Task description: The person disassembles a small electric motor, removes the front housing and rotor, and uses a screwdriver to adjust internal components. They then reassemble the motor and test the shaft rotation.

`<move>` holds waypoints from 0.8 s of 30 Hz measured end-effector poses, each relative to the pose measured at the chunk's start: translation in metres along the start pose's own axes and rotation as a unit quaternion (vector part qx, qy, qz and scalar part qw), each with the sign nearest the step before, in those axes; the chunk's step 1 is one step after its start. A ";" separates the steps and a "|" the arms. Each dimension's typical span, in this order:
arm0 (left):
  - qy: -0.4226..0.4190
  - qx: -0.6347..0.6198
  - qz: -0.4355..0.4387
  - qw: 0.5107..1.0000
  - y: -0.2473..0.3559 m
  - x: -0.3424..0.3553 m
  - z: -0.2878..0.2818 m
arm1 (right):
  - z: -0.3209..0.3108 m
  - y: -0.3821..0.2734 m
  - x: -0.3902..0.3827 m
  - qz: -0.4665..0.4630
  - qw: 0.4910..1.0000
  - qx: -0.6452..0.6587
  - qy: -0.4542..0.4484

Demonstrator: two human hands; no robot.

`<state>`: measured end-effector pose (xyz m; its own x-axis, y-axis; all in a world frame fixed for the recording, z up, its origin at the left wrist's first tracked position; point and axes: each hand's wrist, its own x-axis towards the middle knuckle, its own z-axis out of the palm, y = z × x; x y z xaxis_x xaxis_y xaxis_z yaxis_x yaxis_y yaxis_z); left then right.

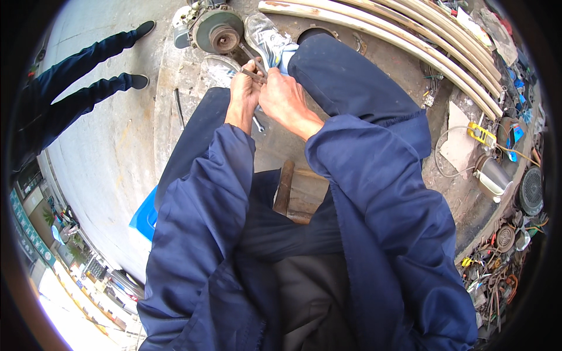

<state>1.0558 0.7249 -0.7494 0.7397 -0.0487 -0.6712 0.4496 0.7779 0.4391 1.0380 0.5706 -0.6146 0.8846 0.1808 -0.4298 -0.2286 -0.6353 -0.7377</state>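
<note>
My two hands meet between my knees, close to my shoes. The fingers of my left hand (244, 92) are closed on a short, dark metal bar (253, 76). My right hand (285, 98) touches it and is closed on a second thin metal piece (260, 65), whose kind I cannot make out. Just beyond them on the ground stands a round, greenish-grey motor-like part (205, 29) with a rusty pulley-shaped hub (225, 39). A wrench (258, 124) lies beneath my wrists, its open end showing.
Long pale wooden strips (374, 28) curve across the far right. Between my thighs is a worn wooden bar (284, 186). A dark rod (179, 108) lies left of my leg. Another person's legs (88, 58) stand at left. A yellow meter (481, 134) and scrap (497, 275) lie at right.
</note>
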 end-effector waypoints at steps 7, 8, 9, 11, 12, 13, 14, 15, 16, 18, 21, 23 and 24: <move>-0.012 -0.036 0.005 0.999 -0.005 0.002 0.000 | 0.001 0.006 0.000 -0.042 0.998 -0.048 0.008; -0.006 -0.039 0.005 0.999 -0.006 0.002 0.002 | 0.001 0.008 0.000 -0.048 0.997 -0.057 0.008; -0.006 -0.037 0.007 0.999 -0.005 0.002 0.001 | 0.002 0.008 0.000 -0.046 0.997 -0.058 0.006; -0.008 -0.034 0.010 0.999 -0.003 0.002 -0.001 | 0.003 0.006 0.000 -0.043 0.997 -0.061 0.003; 0.001 -0.029 0.008 1.000 -0.003 0.002 -0.001 | 0.002 0.005 0.000 -0.029 0.998 -0.053 0.005; 0.009 -0.024 0.007 1.000 -0.003 0.003 -0.001 | 0.002 0.004 -0.001 -0.015 0.999 -0.044 0.006; 0.018 -0.019 0.006 1.000 -0.003 0.003 -0.001 | 0.002 0.003 -0.001 -0.001 0.999 -0.036 0.008; 0.029 -0.008 0.009 1.000 -0.003 0.002 0.001 | 0.002 0.004 0.000 0.008 0.999 -0.030 0.009; 0.040 0.003 0.012 0.999 -0.004 0.002 0.003 | 0.002 0.004 0.000 0.017 1.000 -0.023 0.009; 0.050 0.013 0.015 0.999 -0.006 0.001 0.006 | 0.004 0.007 0.001 0.028 1.000 -0.008 0.012; 0.048 0.010 0.014 0.999 -0.006 0.001 0.007 | 0.007 0.011 0.001 0.031 0.999 0.009 0.018; 0.048 0.004 0.014 0.999 -0.006 0.002 0.005 | 0.009 0.012 0.001 0.029 0.999 0.006 0.024; 0.045 0.002 0.011 0.999 -0.006 0.002 0.006 | 0.010 0.013 0.001 0.022 0.999 -0.004 0.027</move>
<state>1.0574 0.7161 -0.7498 0.7007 0.0247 -0.7130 0.4361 0.7760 0.4556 1.0321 0.5698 -0.6300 0.8946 0.1117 -0.4327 -0.2643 -0.6484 -0.7139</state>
